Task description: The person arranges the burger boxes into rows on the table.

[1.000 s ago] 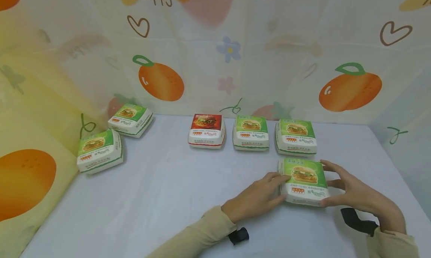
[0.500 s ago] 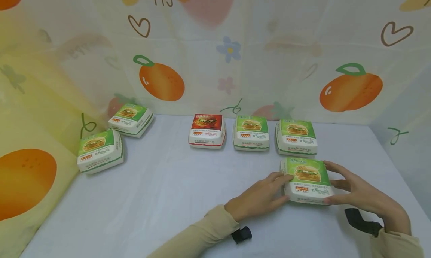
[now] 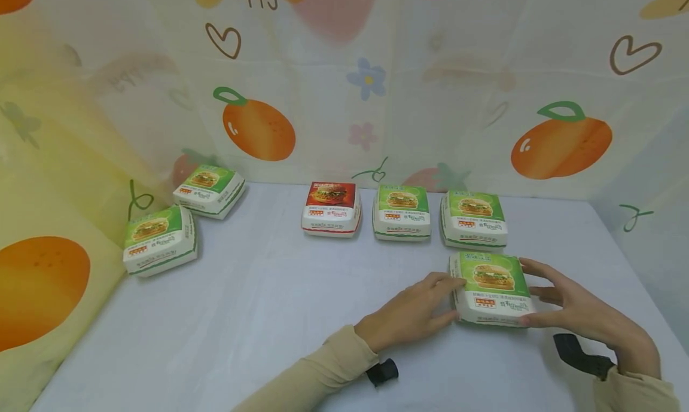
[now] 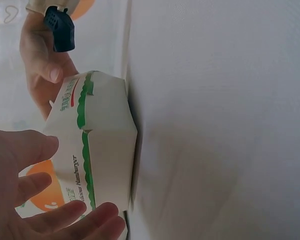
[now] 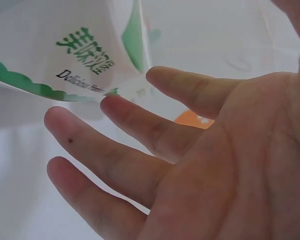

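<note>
Both hands, left (image 3: pixel 411 313) and right (image 3: pixel 576 307), are lying open, straight fingers flanking the green burger box (image 3: pixel 492 287) on the bench (image 3: pixel 258 316); uneven pressing risks denting its thin card walls.

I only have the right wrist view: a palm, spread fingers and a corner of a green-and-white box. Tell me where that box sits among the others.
Observer: The green box lies on the white table, just in front of the rightmost box of a back row of three.
Operator: Report the left hand.
Observer: The left hand rests with nearly straight fingers against the box's left side; the right hand flanks its right side.
Operator: Give me the odd one out.
Observer: One red box stands at the left end of that back row; two more green boxes sit far left, near the curtain.
</note>
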The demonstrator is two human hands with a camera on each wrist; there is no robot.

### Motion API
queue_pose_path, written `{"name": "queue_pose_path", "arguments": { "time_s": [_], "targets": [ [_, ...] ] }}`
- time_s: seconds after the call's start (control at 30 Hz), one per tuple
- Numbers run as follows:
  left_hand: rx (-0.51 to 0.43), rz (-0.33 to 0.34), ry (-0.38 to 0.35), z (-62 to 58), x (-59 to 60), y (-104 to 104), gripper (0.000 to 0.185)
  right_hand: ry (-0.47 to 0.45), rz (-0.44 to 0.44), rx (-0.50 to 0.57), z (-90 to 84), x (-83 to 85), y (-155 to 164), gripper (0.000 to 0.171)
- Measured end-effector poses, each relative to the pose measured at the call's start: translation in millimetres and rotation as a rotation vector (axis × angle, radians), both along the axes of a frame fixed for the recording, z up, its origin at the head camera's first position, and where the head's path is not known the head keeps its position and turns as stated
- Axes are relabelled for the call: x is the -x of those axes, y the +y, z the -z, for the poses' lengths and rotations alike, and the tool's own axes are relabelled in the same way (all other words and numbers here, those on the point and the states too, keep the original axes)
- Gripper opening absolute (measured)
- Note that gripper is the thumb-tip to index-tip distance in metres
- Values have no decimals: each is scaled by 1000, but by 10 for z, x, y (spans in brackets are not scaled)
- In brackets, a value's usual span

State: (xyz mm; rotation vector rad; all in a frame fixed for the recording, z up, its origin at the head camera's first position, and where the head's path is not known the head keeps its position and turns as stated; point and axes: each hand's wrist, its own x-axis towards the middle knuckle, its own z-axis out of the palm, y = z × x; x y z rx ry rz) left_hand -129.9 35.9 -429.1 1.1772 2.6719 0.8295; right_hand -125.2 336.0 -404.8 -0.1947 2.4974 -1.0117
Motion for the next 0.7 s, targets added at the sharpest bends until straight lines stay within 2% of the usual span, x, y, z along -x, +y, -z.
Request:
{"name": "queue_pose_path", "arguments": {
  "time_s": [0.1, 0.4, 0.7],
  "targets": [
    [-4, -15, -2, -15, 6, -39, 54, 14, -3, -12, -15, -15, 17, 105],
    [-13, -62, -16, -30, 9, -238, 51, 141, -5, -76, -147, -92, -10, 101],
    [-51, -119, -38, -83, -3, -496, 48, 153, 10, -76, -284, -159, -175, 95]
  ]
}}
